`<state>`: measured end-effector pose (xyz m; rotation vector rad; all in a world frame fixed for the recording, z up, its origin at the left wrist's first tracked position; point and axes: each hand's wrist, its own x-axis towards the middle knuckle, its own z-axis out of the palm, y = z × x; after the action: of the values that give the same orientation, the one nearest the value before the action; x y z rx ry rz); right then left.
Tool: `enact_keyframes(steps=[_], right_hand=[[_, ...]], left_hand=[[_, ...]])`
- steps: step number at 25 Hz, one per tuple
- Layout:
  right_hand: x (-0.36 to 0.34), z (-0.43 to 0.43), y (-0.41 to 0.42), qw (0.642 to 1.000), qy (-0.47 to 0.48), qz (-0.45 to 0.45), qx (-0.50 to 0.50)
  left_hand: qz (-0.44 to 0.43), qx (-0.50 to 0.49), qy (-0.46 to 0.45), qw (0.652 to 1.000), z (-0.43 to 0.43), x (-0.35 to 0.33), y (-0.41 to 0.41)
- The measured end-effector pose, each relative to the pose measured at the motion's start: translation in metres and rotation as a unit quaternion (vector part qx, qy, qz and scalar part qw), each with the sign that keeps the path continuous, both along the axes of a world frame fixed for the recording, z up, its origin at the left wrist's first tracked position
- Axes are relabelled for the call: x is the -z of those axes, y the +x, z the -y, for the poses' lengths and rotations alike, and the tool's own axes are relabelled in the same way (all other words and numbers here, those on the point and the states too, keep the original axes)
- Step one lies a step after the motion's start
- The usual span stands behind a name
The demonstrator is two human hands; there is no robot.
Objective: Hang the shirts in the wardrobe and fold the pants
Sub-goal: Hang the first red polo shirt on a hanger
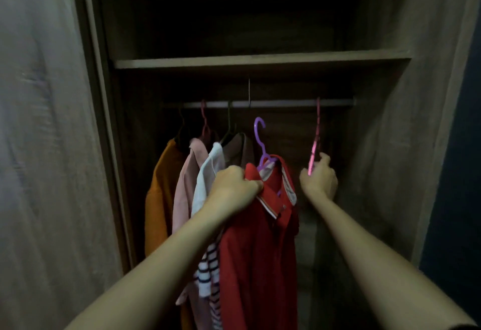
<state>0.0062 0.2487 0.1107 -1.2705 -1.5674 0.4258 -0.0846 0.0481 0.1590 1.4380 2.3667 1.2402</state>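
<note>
A home bedroom wardrobe

Wooden wardrobe (390,121) with shelf (260,62), rail (273,103), and shirts (187,186) on hangers.

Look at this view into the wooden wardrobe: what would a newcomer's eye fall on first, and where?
The red collared shirt on a purple plastic hanger stands out at the centre, gripped by the left hand, its hook below the metal rail. To its right, the right hand holds a pink plastic hanger hooked on that rail. An orange shirt hangs far left.
</note>
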Motion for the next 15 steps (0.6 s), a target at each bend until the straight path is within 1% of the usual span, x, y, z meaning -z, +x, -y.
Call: enact_keyframes(steps=[2,7,11,15], right_hand=[[0.001,-0.005,0.008,0.999,0.031,0.015,0.001],[-0.001,-0.010,0.029,0.993,0.084,0.050,-0.067],[-0.002,-0.012,0.045,0.989,0.095,0.070,-0.088],[-0.003,-0.016,0.057,0.986,0.096,0.092,-0.102]], left_hand=[[-0.018,-0.028,0.015,0.999,-0.034,-0.016,-0.005],[-0.059,-0.074,0.060,0.994,-0.108,-0.061,-0.005],[-0.064,-0.085,0.046,0.993,-0.159,-0.069,-0.008],[-0.036,-0.106,0.019,0.994,-0.196,-0.052,-0.016]])
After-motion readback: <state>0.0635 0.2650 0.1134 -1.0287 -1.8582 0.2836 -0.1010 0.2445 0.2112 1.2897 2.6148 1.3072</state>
